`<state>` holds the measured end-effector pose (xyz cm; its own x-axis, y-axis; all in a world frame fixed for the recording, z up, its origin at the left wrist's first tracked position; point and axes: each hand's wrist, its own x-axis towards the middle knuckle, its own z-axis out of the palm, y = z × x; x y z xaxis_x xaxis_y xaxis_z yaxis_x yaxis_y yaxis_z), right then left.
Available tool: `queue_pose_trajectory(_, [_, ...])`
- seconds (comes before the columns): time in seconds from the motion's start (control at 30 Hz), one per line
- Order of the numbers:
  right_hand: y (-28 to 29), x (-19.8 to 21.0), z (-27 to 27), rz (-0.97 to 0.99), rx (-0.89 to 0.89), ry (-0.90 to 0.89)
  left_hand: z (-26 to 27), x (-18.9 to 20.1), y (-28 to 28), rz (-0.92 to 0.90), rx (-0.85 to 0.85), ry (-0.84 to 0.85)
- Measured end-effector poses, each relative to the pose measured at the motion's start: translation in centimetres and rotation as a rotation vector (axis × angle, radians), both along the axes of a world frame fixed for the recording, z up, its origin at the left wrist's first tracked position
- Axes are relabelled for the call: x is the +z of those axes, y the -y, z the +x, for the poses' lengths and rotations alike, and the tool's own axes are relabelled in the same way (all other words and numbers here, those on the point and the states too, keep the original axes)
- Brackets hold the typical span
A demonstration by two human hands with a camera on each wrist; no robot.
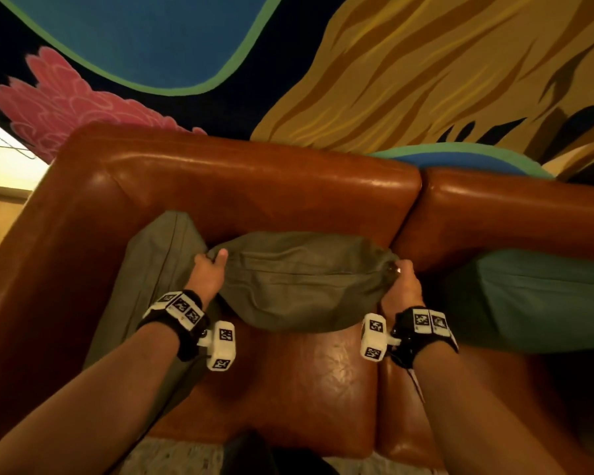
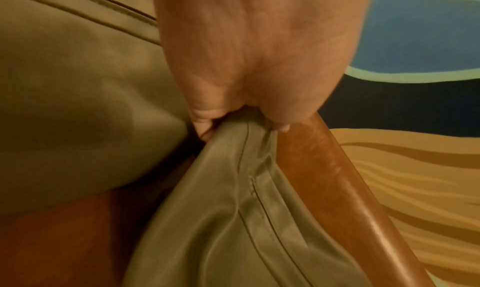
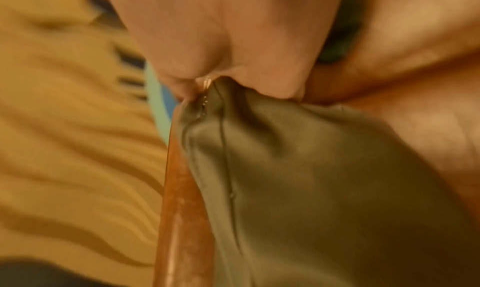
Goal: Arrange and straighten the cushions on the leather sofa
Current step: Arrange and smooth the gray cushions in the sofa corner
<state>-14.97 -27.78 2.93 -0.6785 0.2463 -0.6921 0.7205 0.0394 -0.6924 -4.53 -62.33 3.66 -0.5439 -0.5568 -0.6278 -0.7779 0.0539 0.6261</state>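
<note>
Two hands on one cushion. Olive cushion (image 1: 302, 279) held out in front of the sofa backrest (image 1: 254, 186), above the seat (image 1: 288, 382); whether its lower edge touches the seat, cannot tell. Left hand (image 1: 208, 274) grips its left corner, thumb on top of the fabric, fingers curled under. Right hand (image 1: 403, 284) grips the right corner, fingers bunched round the fabric.

Olive cushion look: dull green, smooth slightly shiny fabric, plump middle, tapered to both gripped corners, soft creases running between the hands. A straight seam line runs across the top face; left wrist view shows a stitched flap along that seam (image 2: 262, 207). Right wrist view is blurred, shows small bright zipper teeth (image 3: 205, 100) just at the pinched corner.

Second olive cushion (image 1: 151, 269) leans in the sofa's left corner against the armrest (image 1: 48, 269), piped edge visible, just beside the held one near the left hand. Teal cushion (image 1: 528, 299) lies on the right part of the seat against the backrest, apart from the right hand.

Sofa leather is glossy reddish brown, worn shine on the seat. Painted wall (image 1: 426, 70) behind: blue, pink, ochre shapes. Wrist bands with black-white markers (image 1: 180, 308) on both forearms.
</note>
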Motion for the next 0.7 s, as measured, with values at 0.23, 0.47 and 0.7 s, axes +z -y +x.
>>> queue_pose_trajectory(0.23, [-3.7, 0.1, 0.1, 0.234, 0.305, -0.264, 1.5, 1.2, 2.2, -0.184, -0.169, -0.078])
queue_pose_trajectory(0.47, [-2.6, 2.3, 0.4, 0.511, 0.419, -0.326, 0.7, 1.8, 1.8, -0.289, -0.123, -0.147])
queue_pose_trajectory(0.7, [-0.7, 1.8, 2.8, 0.544, 0.535, -0.322, 1.9, 2.5, 0.9, -0.331, -0.152, -0.119])
